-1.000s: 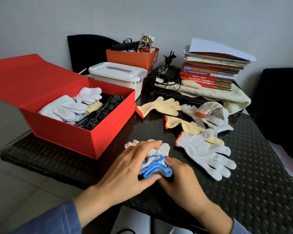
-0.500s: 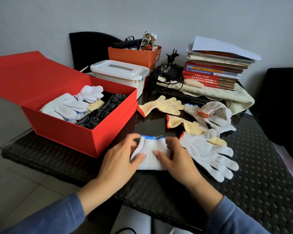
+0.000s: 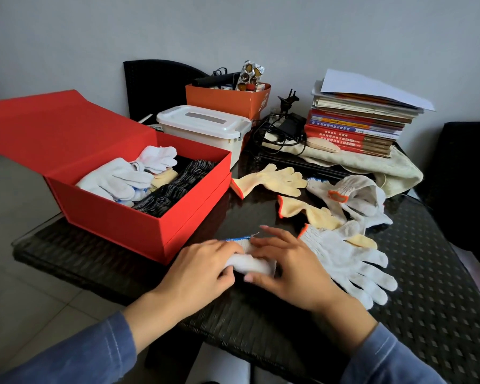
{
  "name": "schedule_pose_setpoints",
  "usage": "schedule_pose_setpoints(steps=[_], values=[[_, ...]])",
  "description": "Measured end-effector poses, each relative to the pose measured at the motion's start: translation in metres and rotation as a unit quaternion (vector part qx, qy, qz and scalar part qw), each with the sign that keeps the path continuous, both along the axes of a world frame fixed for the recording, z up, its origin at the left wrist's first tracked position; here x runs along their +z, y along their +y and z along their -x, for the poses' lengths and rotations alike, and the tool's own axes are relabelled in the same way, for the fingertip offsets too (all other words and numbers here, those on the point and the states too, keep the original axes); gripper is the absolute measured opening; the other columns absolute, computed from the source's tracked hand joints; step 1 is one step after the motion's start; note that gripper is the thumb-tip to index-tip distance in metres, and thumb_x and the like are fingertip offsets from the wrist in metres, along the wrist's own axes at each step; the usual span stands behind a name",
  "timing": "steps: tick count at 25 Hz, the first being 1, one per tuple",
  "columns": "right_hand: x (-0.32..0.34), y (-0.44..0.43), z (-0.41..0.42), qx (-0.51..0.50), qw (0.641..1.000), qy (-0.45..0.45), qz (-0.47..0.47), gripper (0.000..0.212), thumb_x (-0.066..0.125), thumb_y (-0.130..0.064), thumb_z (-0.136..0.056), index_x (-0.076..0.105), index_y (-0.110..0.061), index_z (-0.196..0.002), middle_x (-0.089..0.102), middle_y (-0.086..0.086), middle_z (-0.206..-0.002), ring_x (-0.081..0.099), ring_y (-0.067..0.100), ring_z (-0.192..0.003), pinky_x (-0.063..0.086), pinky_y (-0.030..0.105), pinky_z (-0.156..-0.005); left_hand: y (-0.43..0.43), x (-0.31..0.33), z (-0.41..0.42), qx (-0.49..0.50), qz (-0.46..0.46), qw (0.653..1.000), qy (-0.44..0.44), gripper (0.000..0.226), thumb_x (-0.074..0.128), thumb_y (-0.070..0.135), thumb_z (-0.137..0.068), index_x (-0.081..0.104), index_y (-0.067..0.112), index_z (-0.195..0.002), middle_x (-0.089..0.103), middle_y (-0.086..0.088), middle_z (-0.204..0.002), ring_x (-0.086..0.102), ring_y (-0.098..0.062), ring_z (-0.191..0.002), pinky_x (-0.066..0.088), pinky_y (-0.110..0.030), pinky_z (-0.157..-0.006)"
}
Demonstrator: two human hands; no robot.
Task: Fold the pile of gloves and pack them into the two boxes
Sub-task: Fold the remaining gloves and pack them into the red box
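A: Since half a second ago we have doubled the blue-cuffed glove (image 3: 251, 266) over. It lay flat between our thumbs then, and now it is a short white bundle on the table (image 3: 427, 300), near the front edge.

B: And our hands?

A: Our left hand (image 3: 203, 268) curls round the bundle's left end. Our right hand (image 3: 291, 270) lies over the top with its thumb pinching the near edge. Both hold it, close together.

B: What lies beside us?

A: Just right of our right hand is a white glove with an orange cuff (image 3: 344, 261), fingers toward us. Beyond it are yellow gloves (image 3: 272, 178) and a heap of white gloves (image 3: 355, 195).

B: The boxes?

A: To our left the red box (image 3: 139, 228) stands open, lid back, with packed white gloves (image 3: 117, 181), a yellow one and black patterned gloves (image 3: 175, 187) in it. Behind it is a white plastic tub (image 3: 203, 128), lid shut.

B: Can we read anything?

A: Little. The stack of books (image 3: 358, 128) at the back right shows Chinese characters on its red and blue spines, too small for us to make out. The orange box (image 3: 227, 99) behind the tub has a white mark on its side that we cannot read. Foil blister packs (image 3: 251, 74) stick out of it.
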State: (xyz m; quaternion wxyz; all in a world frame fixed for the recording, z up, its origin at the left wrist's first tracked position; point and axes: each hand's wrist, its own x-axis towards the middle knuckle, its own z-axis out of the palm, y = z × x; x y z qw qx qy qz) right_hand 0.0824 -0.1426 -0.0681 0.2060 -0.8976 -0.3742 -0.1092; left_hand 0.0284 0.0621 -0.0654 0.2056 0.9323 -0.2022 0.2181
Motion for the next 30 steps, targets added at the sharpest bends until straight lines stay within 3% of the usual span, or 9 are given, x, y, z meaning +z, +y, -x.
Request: schedule_pose_setpoints(steps=[3,7,12,17,20,23,25,27,30], values=[[-0.003,-0.006,-0.004,0.043,0.998,0.038,0.002,0.039,0.066,-0.042,-0.079,0.064,-0.025,-0.113,0.060,-0.013,-0.127,0.041,0.003,-0.132,0.035,0.027,-0.104,0.006,0.005,0.000,0.045,0.131,0.989,0.057,0.050,0.059,0.017,-0.077,0.049,0.028,-0.125,0.071,0.012,-0.092,0.067,-0.016,-0.081,0.052,-0.035,-0.073],[0.043,0.016,-0.020,-0.016,0.939,0.256,-0.228,0.012,0.057,-0.021,-0.093,0.063,-0.011,-0.089,0.065,-0.006,-0.078,0.057,0.002,-0.070,0.046,0.023,-0.066,0.012,0.038,0.000,0.043,0.167,0.985,0.025,0.040,0.061,0.014,-0.085,0.052,0.021,-0.124,0.069,0.008,-0.085,0.065,-0.017,-0.073,0.051,-0.033,-0.068],[0.106,0.081,-0.068,-0.042,0.943,0.188,-0.271,0.026,0.051,-0.027,-0.096,0.065,-0.006,-0.089,0.061,0.000,-0.075,0.051,0.007,-0.068,0.042,0.023,-0.062,0.049,0.111,-0.049,0.083,0.201,0.974,0.057,0.035,0.067,0.039,-0.083,0.056,0.024,-0.113,0.069,0.005,-0.085,0.066,-0.015,-0.079,0.051,-0.028,-0.070],[0.120,0.137,-0.116,-0.093,0.885,0.291,-0.352,0.033,0.058,-0.030,-0.092,0.055,-0.005,-0.114,0.062,0.014,-0.110,0.067,0.025,-0.082,0.057,0.034,-0.058,0.102,0.113,-0.122,0.158,0.454,0.853,0.204,0.022,0.066,0.017,-0.089,0.059,0.016,-0.109,0.064,-0.002,-0.082,0.060,-0.013,-0.069,0.048,-0.025,-0.062],[0.119,0.147,-0.126,-0.119,0.871,0.313,-0.358,0.032,0.056,-0.022,-0.093,0.047,-0.008,-0.120,0.058,0.011,-0.106,0.066,0.022,-0.073,0.058,0.034,-0.054,0.110,0.103,-0.145,0.175,0.546,0.759,0.308,0.024,0.058,0.011,-0.094,0.057,0.007,-0.118,0.064,-0.002,-0.077,0.059,-0.008,-0.064,0.053,-0.023,-0.060],[0.109,0.140,-0.130,-0.135,0.894,0.284,-0.320,0.025,0.054,-0.015,-0.091,0.049,-0.012,-0.116,0.057,0.005,-0.098,0.066,0.024,-0.077,0.056,0.030,-0.053,0.113,0.086,-0.160,0.232,0.421,0.792,0.375,0.022,0.056,0.008,-0.093,0.052,0.005,-0.115,0.055,-0.009,-0.084,0.056,-0.012,-0.059,0.053,-0.023,-0.052],[0.103,0.130,-0.131,-0.133,0.903,0.273,-0.304,0.022,0.052,-0.009,-0.090,0.051,-0.012,-0.112,0.060,0.006,-0.095,0.066,0.023,-0.073,0.058,0.033,-0.059,0.114,0.079,-0.161,0.280,0.203,0.857,0.381,0.032,0.060,0.020,-0.090,0.053,0.007,-0.118,0.057,-0.009,-0.086,0.062,-0.019,-0.063,0.055,-0.028,-0.057],[0.097,0.118,-0.130,-0.134,0.911,0.259,-0.291,0.019,0.050,-0.007,-0.090,0.054,-0.012,-0.108,0.062,0.007,-0.094,0.067,0.022,-0.075,0.059,0.034,-0.064,0.112,0.079,-0.157,0.331,-0.011,0.889,0.317,0.044,0.064,0.039,-0.084,0.057,0.011,-0.116,0.063,-0.006,-0.097,0.065,-0.025,-0.084,0.051,-0.032,-0.069],[0.088,0.099,-0.126,-0.137,0.924,0.238,-0.268,0.019,0.049,-0.005,-0.090,0.058,-0.010,-0.107,0.061,-0.002,-0.084,0.067,0.020,-0.080,0.058,0.029,-0.063,0.098,0.091,-0.150,0.368,-0.116,0.897,0.217,0.046,0.066,0.044,-0.084,0.056,0.016,-0.118,0.059,-0.009,-0.119,0.055,-0.031,-0.111,0.037,-0.033,-0.074]])
